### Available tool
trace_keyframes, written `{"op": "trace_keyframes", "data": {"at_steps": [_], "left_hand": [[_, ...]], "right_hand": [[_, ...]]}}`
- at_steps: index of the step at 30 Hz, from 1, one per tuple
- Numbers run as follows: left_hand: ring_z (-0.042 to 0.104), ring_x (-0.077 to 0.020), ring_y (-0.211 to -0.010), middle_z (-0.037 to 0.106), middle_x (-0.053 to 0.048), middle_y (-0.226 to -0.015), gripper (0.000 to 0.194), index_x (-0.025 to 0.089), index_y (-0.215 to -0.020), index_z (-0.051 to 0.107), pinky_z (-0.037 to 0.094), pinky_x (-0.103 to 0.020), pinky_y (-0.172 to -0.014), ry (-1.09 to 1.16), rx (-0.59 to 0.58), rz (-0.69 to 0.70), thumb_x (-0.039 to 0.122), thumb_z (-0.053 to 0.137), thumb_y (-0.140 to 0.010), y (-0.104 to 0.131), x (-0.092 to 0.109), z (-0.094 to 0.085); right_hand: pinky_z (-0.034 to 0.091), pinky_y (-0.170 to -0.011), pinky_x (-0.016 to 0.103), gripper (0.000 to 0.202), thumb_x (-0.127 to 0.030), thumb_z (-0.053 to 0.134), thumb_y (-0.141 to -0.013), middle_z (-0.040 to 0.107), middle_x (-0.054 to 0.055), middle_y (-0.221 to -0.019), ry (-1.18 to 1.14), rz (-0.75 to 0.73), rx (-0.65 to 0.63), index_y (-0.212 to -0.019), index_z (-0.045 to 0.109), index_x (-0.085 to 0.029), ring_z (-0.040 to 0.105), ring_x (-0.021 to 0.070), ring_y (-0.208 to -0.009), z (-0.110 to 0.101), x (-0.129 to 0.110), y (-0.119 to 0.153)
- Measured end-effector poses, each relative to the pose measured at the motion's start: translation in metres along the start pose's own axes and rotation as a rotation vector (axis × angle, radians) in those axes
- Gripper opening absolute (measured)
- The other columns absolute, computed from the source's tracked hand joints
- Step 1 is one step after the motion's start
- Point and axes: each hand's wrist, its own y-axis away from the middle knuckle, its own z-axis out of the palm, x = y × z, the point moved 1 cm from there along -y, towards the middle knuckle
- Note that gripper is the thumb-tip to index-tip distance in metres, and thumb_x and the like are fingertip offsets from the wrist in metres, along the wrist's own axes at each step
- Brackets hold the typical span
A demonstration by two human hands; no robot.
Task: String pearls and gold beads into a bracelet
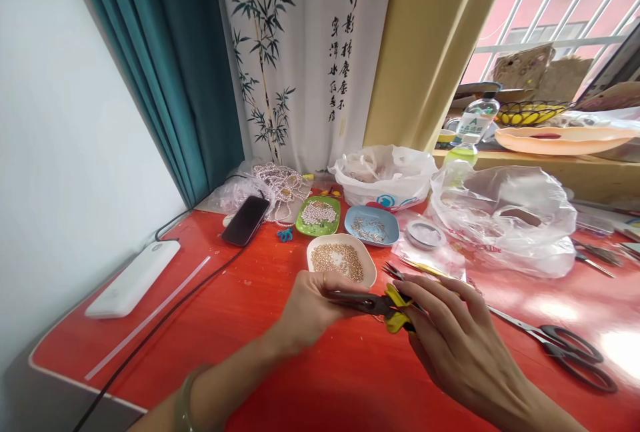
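My left hand (313,305) is closed at the jaw end of a pair of pliers (367,303) with yellow and black handles. At the handle end, my right hand (450,332) wraps its fingers round the grips. A second small metal tool tip (393,271) sticks out above the pliers by my right fingers. Whatever my left fingertips pinch at the jaws is too small to make out. Just behind the hands sits a cream dish (371,271) of gold beads. A green dish (301,224) holds pale beads, and a blue dish (390,220) holds small metal pieces.
Black-handled scissors (570,345) lie at the right. A phone (245,221), a white power bank (133,279), a black cable and a clear strip are at the left. Plastic bags (505,219), bead strands (285,185) and a round lid (425,235) stand toward the back.
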Motion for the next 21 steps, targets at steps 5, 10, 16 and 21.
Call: {"op": "trace_keyframes", "data": {"at_steps": [5, 10, 16, 21], "left_hand": [[0.065, -0.0181, -0.071, 0.071, -0.003, -0.073, 0.020, 0.017, -0.071, 0.071, 0.052, -0.027, -0.069, -0.052, 0.009, -0.006, 0.016, 0.075, -0.051, -0.001, -0.001, -0.001], [0.065, -0.0165, -0.068, 0.071, -0.003, -0.071, 0.020, 0.017, -0.070, 0.071, 0.051, -0.024, -0.066, -0.011, -0.014, -0.054, 0.013, 0.074, -0.050, 0.000, -0.002, -0.001], [0.063, -0.0162, -0.065, 0.071, -0.004, -0.070, 0.023, 0.016, -0.073, 0.072, 0.049, -0.023, -0.060, 0.021, -0.023, -0.099, 0.011, 0.072, -0.051, -0.002, -0.008, -0.003], [0.063, -0.0178, -0.067, 0.071, -0.006, -0.074, 0.023, 0.015, -0.076, 0.071, 0.048, -0.026, -0.063, 0.024, -0.023, -0.078, 0.016, 0.073, -0.053, -0.003, -0.008, -0.003]], "right_hand": [[0.037, -0.080, 0.044, 0.018, -0.008, 0.040, -0.082, 0.058, 0.011, -0.097, -0.010, -0.003, -0.040, -0.084, 0.057, -0.013, 0.049, 0.0238, -0.093, -0.003, 0.001, -0.004], [0.042, -0.078, 0.046, 0.017, -0.009, 0.041, -0.081, 0.057, 0.012, -0.092, -0.031, -0.036, -0.148, -0.072, 0.056, -0.012, 0.049, 0.0244, -0.089, -0.005, 0.004, -0.007], [0.050, -0.064, 0.038, 0.024, -0.024, 0.040, -0.085, 0.057, 0.014, -0.088, 0.031, -0.141, -0.201, -0.077, 0.058, -0.009, 0.052, 0.0254, -0.083, -0.005, 0.009, -0.014], [0.050, -0.059, 0.036, 0.025, -0.022, 0.038, -0.086, 0.061, 0.014, -0.085, 0.068, -0.178, -0.174, -0.077, 0.058, -0.010, 0.056, 0.0242, -0.077, -0.004, 0.012, -0.017]]}}
